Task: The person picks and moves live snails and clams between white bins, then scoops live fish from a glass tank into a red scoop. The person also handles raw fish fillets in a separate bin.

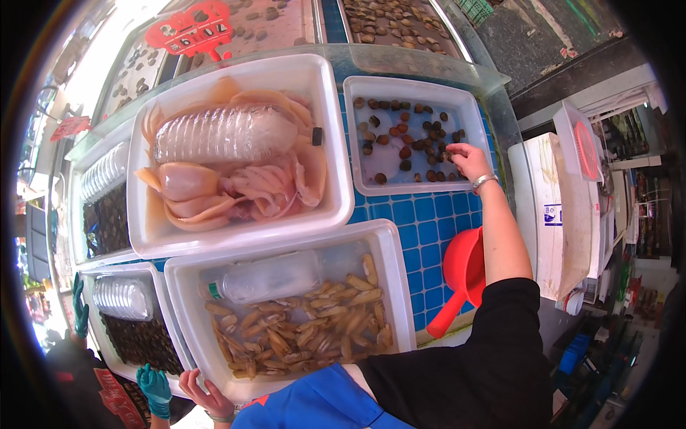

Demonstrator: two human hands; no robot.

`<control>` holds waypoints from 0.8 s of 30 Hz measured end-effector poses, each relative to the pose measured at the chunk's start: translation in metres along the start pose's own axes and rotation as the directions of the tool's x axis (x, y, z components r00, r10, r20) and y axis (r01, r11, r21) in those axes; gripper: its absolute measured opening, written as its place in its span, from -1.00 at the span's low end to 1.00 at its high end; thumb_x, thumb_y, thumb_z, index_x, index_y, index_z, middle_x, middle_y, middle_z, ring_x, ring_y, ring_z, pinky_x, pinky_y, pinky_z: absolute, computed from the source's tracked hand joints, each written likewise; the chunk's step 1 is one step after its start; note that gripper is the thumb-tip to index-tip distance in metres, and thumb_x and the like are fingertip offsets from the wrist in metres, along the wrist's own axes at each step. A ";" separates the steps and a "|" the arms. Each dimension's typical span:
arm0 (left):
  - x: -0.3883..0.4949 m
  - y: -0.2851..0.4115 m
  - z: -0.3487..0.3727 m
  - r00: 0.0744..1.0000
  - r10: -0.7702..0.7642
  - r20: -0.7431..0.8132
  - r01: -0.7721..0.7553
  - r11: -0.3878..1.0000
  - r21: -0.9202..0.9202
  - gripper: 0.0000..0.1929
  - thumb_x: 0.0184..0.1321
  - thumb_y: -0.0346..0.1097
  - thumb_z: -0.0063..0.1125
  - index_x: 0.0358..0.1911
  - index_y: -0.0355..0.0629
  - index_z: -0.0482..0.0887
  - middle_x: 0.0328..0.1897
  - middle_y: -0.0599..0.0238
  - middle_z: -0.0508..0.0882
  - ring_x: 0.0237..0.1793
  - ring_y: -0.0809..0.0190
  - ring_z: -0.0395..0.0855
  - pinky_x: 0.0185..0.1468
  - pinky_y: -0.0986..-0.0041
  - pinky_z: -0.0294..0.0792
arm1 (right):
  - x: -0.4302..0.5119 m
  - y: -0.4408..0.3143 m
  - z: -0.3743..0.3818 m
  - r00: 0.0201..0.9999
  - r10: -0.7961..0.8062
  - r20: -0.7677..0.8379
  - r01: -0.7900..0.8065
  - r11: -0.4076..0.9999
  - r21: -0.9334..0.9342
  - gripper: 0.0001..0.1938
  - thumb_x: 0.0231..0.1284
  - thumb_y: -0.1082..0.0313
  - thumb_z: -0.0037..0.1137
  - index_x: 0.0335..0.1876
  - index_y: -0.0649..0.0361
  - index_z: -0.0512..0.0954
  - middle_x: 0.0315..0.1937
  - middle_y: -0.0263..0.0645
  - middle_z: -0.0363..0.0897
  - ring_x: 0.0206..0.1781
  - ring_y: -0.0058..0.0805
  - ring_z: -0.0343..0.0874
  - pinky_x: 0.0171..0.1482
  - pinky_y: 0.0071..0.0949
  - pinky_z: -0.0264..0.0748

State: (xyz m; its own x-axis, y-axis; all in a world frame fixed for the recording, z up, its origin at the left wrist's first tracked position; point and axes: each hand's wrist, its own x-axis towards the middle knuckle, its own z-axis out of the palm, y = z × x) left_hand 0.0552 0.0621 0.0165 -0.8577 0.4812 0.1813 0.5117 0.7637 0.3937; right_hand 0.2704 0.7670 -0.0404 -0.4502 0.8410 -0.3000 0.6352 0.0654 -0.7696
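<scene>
My right hand reaches over a white tub of shallow water and pinches a small dark shell between thumb and fingertips. Other brown and dark shells lie scattered on the tub's bottom. My left hand is at the lower left, fingers apart, by the near rim of a larger white tub. That tub holds many long tan razor-type clams and a clear plastic bottle lying on its side. I see nothing in the left hand.
A tub of large squid with a ribbed bottle stands beyond. Tubs of dark shellfish are at left, near a co-worker's teal-gloved hand. A red dipper rests on blue tiles; foam boxes stand at right.
</scene>
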 end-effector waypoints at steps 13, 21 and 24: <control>0.000 0.000 0.000 1.000 -0.022 0.007 0.022 1.000 -0.021 -0.72 0.17 -0.39 -0.10 -0.06 -0.32 0.47 0.02 -0.03 0.39 0.09 -0.08 0.35 0.22 0.11 0.15 | -0.001 0.002 -0.009 0.995 0.020 0.096 -0.050 0.944 0.326 -0.74 0.24 0.50 -0.07 -0.01 0.27 0.56 -0.30 -0.24 0.65 -0.58 -0.77 0.29 -0.59 -0.76 0.18; 0.000 0.001 0.000 1.000 -0.008 -0.006 0.008 1.000 -0.011 -0.72 0.17 -0.39 -0.10 -0.06 -0.32 0.47 0.02 -0.03 0.40 0.09 -0.09 0.36 0.23 0.10 0.15 | -0.004 -0.003 -0.006 0.996 0.035 0.082 -0.057 0.959 0.278 -0.84 0.26 0.48 0.04 -0.10 0.26 0.56 -0.36 -0.26 0.63 -0.59 -0.75 0.29 -0.59 -0.74 0.18; 0.000 0.000 0.000 1.000 -0.011 -0.006 0.011 1.000 -0.018 -0.72 0.17 -0.40 -0.10 -0.06 -0.32 0.47 0.02 -0.03 0.40 0.08 -0.09 0.36 0.22 0.11 0.15 | -0.004 -0.003 -0.005 0.996 0.055 0.063 -0.071 0.954 0.291 -0.86 0.26 0.49 0.02 -0.13 0.25 0.56 -0.38 -0.26 0.63 -0.61 -0.75 0.28 -0.60 -0.74 0.17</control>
State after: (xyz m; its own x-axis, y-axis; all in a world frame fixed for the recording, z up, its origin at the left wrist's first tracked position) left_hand 0.0555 0.0622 0.0166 -0.8634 0.4705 0.1824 0.5016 0.7609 0.4117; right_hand 0.2733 0.7657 -0.0340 -0.4536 0.8076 -0.3769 0.4549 -0.1538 -0.8771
